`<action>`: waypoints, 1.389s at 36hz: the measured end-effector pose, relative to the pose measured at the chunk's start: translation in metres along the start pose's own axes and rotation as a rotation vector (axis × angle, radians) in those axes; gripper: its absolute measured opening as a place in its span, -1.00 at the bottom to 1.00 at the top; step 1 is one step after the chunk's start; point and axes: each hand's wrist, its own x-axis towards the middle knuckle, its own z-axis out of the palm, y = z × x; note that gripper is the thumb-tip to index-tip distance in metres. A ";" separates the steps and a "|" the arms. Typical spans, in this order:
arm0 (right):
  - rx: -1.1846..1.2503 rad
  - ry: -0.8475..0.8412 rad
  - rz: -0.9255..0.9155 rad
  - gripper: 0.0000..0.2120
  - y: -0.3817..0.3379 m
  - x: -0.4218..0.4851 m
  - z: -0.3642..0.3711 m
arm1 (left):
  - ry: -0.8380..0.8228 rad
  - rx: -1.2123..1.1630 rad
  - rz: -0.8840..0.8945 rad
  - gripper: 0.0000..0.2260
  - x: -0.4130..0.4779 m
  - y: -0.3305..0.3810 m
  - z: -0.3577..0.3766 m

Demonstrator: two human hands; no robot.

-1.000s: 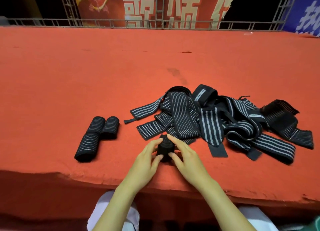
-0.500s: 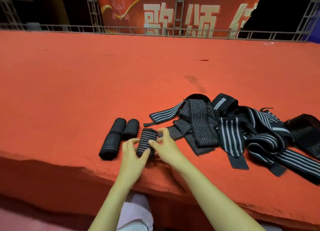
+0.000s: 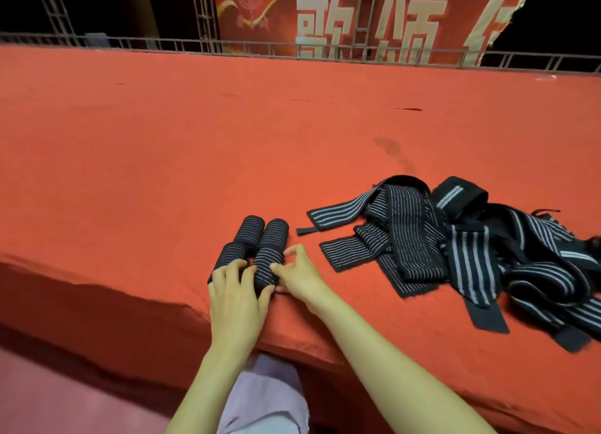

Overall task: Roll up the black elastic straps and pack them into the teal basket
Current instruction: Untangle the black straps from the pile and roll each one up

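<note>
On the red-carpeted stage (image 3: 162, 173), near its front edge, our left hand (image 3: 234, 303) and right hand (image 3: 300, 277) both grasp a rolled strap (image 3: 267, 263) beside finished rolls (image 3: 250, 231). Released carelessly, we judge, it could spring open. We see no basket.

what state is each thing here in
nearest roll: rolled up, lying on the red carpet, held by both hands
left hand: holding the nearest roll
right hand: pinching its side
other rolls: rolled up, lying alongside
loose straps: unrolled, tangled heap
teal basket: not in view
</note>
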 end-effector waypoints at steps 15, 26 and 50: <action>-0.516 0.022 -0.436 -0.67 0.012 -0.003 -0.008 | 0.043 -0.007 -0.045 -0.53 -0.002 -0.002 0.005; -0.573 0.055 -0.515 -0.61 0.011 -0.018 -0.060 | 0.087 -0.063 0.068 -0.62 0.007 0.032 0.003; -0.562 0.604 -0.275 -0.95 0.058 -0.043 -0.226 | -0.588 -0.468 0.259 -0.60 0.036 0.188 0.088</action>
